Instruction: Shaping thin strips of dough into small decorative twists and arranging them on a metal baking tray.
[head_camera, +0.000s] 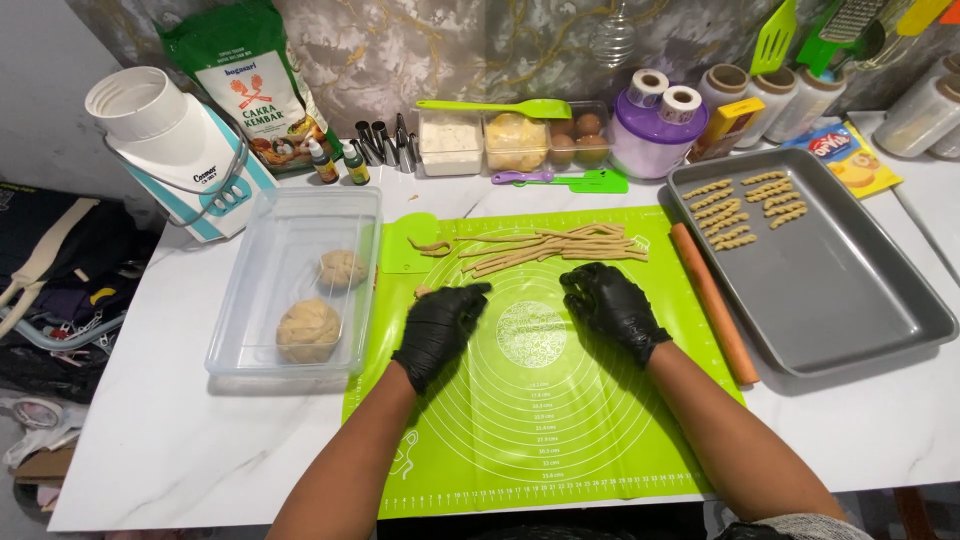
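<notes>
both gloved hands rest flat and open on the green mat (560, 420), holding nothing, the dough strips (545, 247) lying left-to-right just beyond the fingertips, nearer the right hand (610, 305) than the left hand (440, 325).

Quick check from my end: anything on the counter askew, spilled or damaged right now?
Nothing spilled or damaged. One small oddity: a curled dough piece lies apart at the left end of the dough strips on the green mat. The left hand and right hand rest flat on the mat.
</notes>
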